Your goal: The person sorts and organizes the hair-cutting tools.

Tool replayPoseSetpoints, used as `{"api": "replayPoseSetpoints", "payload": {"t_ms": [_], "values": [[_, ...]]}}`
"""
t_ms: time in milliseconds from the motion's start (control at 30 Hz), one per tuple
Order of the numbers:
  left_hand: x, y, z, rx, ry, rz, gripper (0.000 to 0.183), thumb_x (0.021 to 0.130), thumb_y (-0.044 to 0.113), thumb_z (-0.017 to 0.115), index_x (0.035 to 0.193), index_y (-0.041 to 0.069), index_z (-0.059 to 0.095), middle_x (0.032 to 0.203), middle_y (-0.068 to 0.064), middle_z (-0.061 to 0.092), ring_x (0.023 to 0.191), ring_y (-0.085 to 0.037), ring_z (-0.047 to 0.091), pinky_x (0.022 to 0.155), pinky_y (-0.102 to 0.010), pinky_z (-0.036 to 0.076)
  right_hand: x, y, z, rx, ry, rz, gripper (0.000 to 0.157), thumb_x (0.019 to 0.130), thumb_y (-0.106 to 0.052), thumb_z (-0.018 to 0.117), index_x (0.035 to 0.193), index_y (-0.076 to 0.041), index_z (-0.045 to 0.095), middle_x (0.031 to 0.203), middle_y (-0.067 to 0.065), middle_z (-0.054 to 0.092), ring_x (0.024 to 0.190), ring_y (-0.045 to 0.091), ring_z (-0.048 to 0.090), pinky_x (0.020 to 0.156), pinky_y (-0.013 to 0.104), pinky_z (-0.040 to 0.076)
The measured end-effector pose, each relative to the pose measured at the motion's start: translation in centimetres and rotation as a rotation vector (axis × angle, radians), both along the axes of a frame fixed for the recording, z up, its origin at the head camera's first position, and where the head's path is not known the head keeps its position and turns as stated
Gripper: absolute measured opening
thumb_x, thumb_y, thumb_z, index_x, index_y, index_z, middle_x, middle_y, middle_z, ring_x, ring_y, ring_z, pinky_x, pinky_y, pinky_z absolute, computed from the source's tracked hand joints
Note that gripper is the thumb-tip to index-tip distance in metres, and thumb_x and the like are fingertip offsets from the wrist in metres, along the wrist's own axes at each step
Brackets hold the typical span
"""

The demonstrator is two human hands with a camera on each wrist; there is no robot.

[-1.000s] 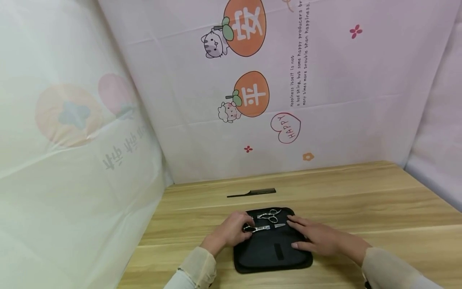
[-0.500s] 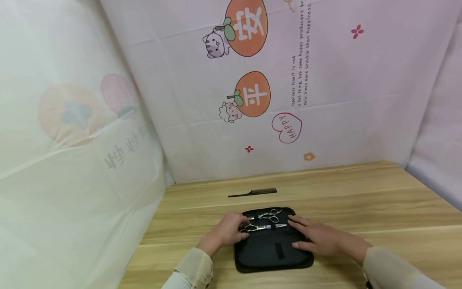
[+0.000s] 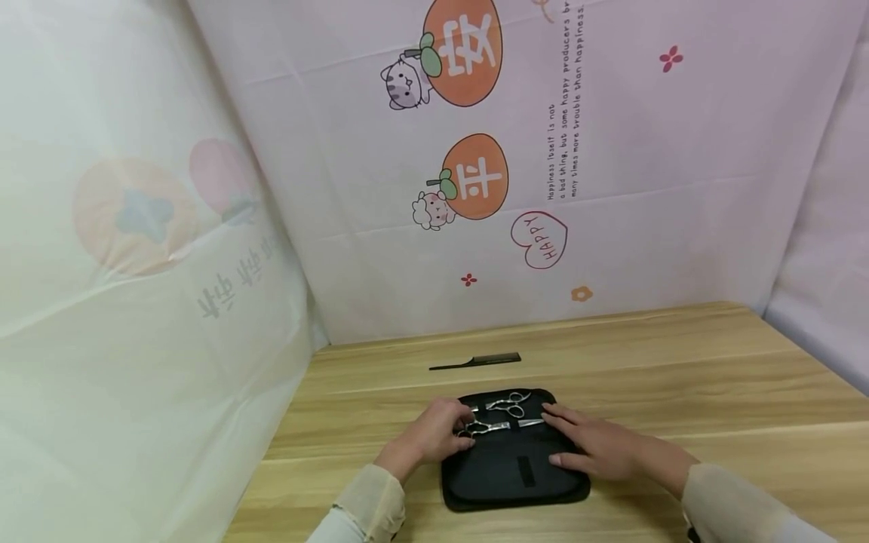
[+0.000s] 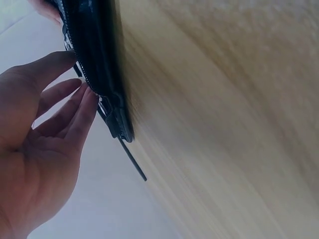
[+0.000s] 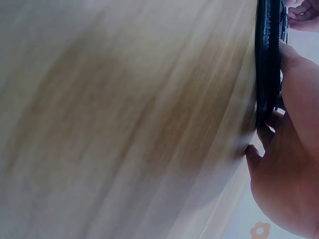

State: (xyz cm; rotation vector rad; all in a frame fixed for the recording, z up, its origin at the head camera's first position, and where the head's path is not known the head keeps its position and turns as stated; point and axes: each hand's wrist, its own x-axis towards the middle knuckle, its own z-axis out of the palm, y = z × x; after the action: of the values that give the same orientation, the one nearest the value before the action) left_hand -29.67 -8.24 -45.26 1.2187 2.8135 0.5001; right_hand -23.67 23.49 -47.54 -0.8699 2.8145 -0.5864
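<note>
A black zip case (image 3: 482,479) lies open on the wooden table, two pairs of silver scissors side by side across its far half. My left hand (image 3: 434,431) pinches the handle end of the nearer scissors (image 3: 498,427), whose blades run under a small black strap toward the right. Behind them, the other scissors (image 3: 511,406) point left, with finger rings at the right. My right hand (image 3: 600,446) rests on the case's right edge, thumb and fingers spread and fairly straight. In the left wrist view, the left fingertips (image 4: 88,92) meet the case's zipped rim, hiding the scissors' handles.
Beyond the case lies a black tail comb (image 3: 475,361), handle to the left. A second dark strap (image 3: 526,471) crosses the case's near half. Printed cloth (image 3: 380,279) stands behind the wooden table (image 3: 679,362), with more cloth on both sides.
My left hand shifted slightly left, then back right with the nearer scissors, whose blade tip now reaches farther right past the strap. The right hand stays on the case.
</note>
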Motion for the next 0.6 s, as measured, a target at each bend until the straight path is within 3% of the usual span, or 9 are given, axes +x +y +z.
{"api": "replayPoseSetpoints", "payload": {"t_ms": [333, 600], "values": [[0.2, 0.15, 0.0, 0.003, -0.056, 0.022, 0.028, 0.088, 0.013, 0.082, 0.114, 0.005, 0.075, 0.105, -0.004, 0.074, 0.091, -0.007, 0.068, 0.079, -0.016, 0.052, 0.06, -0.07, 0.27, -0.027, -0.007, -0.001, 0.084, 0.101, -0.057, 0.054, 0.157, 0.001, 0.033, 0.16, 0.025, 0.032, 0.141, 0.044, 0.042, 0.108, 0.064, 0.039], [0.02, 0.46, -0.15, 0.023, -0.02, -0.004, 0.029, 0.088, 0.013, 0.082, 0.114, 0.003, 0.075, 0.102, -0.005, 0.074, 0.089, -0.007, 0.068, 0.078, -0.015, 0.051, -0.17, -0.03, 0.04, -0.037, -0.016, -0.005, 0.08, 0.101, -0.058, 0.053, 0.157, -0.004, 0.035, 0.163, 0.021, 0.031, 0.143, 0.043, 0.041, 0.107, 0.065, 0.039]]}}
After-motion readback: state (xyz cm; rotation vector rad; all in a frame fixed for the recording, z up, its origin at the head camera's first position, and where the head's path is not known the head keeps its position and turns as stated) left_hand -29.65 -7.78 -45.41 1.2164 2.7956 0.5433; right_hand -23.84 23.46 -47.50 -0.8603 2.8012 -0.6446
